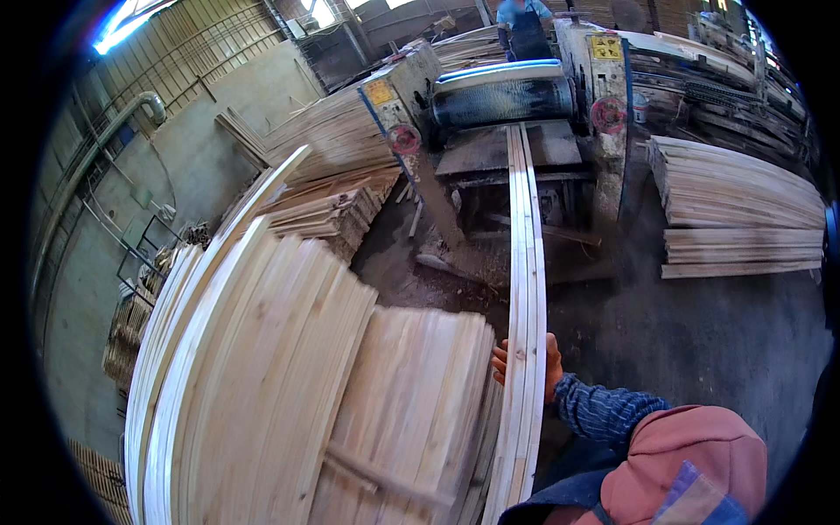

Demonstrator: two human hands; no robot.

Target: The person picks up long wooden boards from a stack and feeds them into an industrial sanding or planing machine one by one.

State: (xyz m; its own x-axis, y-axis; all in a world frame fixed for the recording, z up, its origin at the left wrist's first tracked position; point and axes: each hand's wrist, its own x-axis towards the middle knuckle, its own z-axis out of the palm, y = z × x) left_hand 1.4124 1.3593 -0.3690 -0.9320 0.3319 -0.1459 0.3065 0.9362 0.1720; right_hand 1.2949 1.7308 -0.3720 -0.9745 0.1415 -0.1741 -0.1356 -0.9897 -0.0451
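A bundle of long, narrow pale boards (526, 262) runs from the planing machine (503, 98) toward me, edge up. My right hand (554, 363) grips this bundle from below: fingers show on its left side, the thumb on its right. A blue patterned sleeve covers the forearm, which comes in from the lower right. My left hand is not visible. Directly left of the bundle lies a big stack of flat pale boards (289, 385), touching or nearly touching it.
Another person in a blue apron (523, 26) stands behind the machine. More board stacks lie at the right (735, 206) and at the back left (337, 140). Dark dusty floor (700, 332) spreads to the right. A concrete wall (96, 289) rises on the left.
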